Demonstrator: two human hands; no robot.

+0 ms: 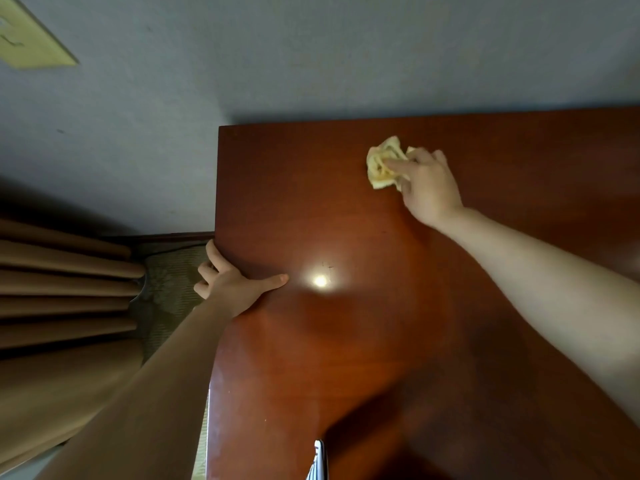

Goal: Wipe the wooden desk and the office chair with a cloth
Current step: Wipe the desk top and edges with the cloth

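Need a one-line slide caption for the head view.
Right hand holds a crumpled yellow cloth against the glossy reddish-brown wooden tabletop while the left hand grips its left edge.

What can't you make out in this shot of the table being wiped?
Head view: part of the yellow cloth lies hidden under the right hand.
Head view: fingertips of the left hand curl out of sight at the table edge.
Head view: the striped item is cut off by the bottom edge, unidentifiable.

Left grip (228, 285), right grip (427, 185) bare; striped fabric (317, 460).
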